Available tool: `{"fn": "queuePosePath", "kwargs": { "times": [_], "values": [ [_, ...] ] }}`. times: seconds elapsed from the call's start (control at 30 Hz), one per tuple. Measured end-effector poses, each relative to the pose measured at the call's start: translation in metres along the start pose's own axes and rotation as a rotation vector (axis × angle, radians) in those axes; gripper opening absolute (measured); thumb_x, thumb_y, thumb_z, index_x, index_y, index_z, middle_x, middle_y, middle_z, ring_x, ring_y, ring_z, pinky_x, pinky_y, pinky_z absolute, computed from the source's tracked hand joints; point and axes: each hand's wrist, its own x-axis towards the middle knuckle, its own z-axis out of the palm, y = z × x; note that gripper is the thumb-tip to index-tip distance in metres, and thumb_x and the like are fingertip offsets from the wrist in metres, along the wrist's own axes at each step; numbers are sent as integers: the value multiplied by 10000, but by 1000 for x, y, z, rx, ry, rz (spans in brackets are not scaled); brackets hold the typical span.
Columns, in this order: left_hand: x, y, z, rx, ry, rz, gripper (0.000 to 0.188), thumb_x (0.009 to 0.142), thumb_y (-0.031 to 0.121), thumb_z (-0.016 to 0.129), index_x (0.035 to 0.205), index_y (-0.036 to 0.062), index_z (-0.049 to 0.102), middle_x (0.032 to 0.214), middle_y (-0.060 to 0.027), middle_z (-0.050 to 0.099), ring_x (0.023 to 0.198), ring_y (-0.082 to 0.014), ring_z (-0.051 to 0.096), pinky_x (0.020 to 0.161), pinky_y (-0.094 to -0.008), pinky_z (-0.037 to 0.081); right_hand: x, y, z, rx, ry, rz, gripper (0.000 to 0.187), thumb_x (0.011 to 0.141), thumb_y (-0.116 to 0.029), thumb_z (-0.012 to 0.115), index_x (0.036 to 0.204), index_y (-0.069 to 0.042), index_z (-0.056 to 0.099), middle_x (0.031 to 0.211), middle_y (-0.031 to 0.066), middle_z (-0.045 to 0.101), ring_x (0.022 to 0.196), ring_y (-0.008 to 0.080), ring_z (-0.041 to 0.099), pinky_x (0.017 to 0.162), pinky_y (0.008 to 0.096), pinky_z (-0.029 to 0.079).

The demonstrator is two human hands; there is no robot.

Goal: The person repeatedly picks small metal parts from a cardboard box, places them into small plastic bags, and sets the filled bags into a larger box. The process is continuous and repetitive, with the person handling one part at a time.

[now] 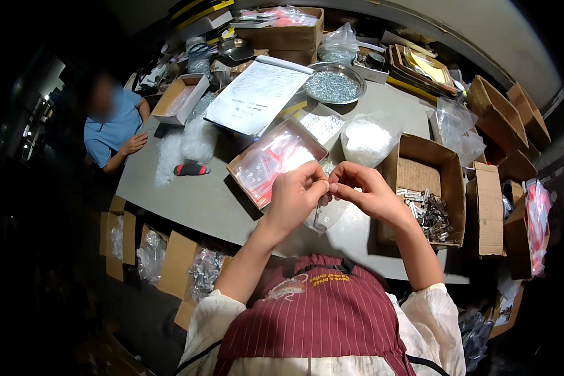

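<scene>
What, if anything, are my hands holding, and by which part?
A small clear bag, pinched near its top edge between left hand and right hand fingertips.

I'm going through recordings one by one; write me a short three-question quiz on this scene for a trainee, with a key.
1. True or false: the left hand and right hand come together at a small clear bag.
2. Seen from the person, where is the round metal dish? A) Left of the written pad; B) On top of it; C) Right of it.
3. Fill in: the handle lying on the table is black and ___.

Key: 1 true; 2 C; 3 red.
</scene>
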Motion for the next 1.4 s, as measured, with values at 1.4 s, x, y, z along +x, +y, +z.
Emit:
{"fn": "queuePosePath", "kwargs": {
  "times": [1.4],
  "values": [
    [-149,-189,-136,-65,947,-90,264,1064,300,507,1043,68,631,656,75,435,537,-30,363,468,-211,279,120,129,84,-176,63,-80,177,921,-179,633,954,-7,663,861,125,683,778,223,649,724,356,506]
  ]
}}
